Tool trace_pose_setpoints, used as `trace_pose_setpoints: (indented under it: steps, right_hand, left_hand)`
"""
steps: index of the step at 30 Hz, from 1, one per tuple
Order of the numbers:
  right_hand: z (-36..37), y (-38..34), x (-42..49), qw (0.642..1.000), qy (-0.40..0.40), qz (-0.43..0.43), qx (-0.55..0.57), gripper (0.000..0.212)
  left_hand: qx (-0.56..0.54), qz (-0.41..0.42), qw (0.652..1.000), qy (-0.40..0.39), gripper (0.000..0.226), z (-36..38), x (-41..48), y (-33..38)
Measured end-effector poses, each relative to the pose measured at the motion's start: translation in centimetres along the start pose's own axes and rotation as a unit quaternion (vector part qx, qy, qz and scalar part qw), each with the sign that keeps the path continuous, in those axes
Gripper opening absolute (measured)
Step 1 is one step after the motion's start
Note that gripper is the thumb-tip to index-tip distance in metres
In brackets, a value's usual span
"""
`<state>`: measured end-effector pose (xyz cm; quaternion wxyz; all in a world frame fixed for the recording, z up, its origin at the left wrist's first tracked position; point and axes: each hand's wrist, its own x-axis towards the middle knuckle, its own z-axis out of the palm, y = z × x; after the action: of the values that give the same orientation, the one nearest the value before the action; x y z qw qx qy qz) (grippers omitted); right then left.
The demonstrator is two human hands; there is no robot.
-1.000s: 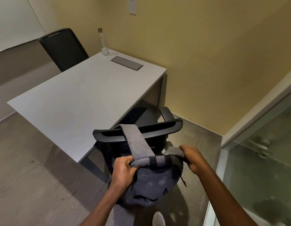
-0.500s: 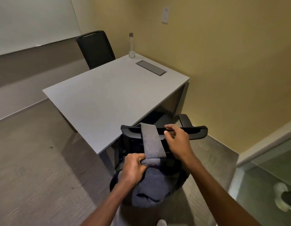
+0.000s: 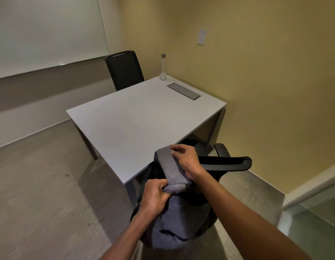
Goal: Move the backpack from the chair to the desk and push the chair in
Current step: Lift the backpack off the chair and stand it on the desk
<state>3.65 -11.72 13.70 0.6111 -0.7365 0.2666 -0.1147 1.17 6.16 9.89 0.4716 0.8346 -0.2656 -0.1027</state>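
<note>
Mostly hidden chair [image 3: 226, 163] behind backpack [image 3: 174, 228]

The left hand [image 3: 155, 196] grips the top of the grey fabric backpack [image 3: 174, 222], which hangs behind the black office chair [image 3: 228, 163]. The right hand [image 3: 187, 160] pinches its grey strap [image 3: 170, 166], draped over the chair's backrest. Beyond stands the white rectangular counter [image 3: 136, 124], bearing a clear bottle [image 3: 163, 67].

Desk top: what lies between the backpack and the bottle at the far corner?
Head view: mostly bare desk. Only a flush metal cable hatch sits between backpack and bottle.
</note>
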Motion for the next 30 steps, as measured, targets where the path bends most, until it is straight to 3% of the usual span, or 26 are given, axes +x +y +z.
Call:
trace_pose_setpoints:
  steps: [16,21,25,30]
  right_hand:
    - [5.6,0.2,-3.6,0.974,-0.189,0.006,-0.126,0.021]
    - [4.1,0.5,-5.8,0.975,-0.206,0.025,-0.078,0.019]
    - [0.6,0.4,-8.6,0.988,-0.153,0.004,-0.011,0.02]
    - [-5.3,4.1,-14.3,0.999,-0.029,-0.023,-0.036,0.018]
  left_hand:
    - [0.017,-0.039,0.999,0.023,0.023,-5.3,-5.2,-3.1]
    - [0.016,-0.048,0.998,0.036,0.022,-7.0,-6.6,-3.5]
    - [0.002,-0.053,0.998,0.041,0.006,-7.2,-7.9,-3.5]
    - [0.029,-0.063,0.997,0.025,0.014,-6.3,-9.4,-3.1]
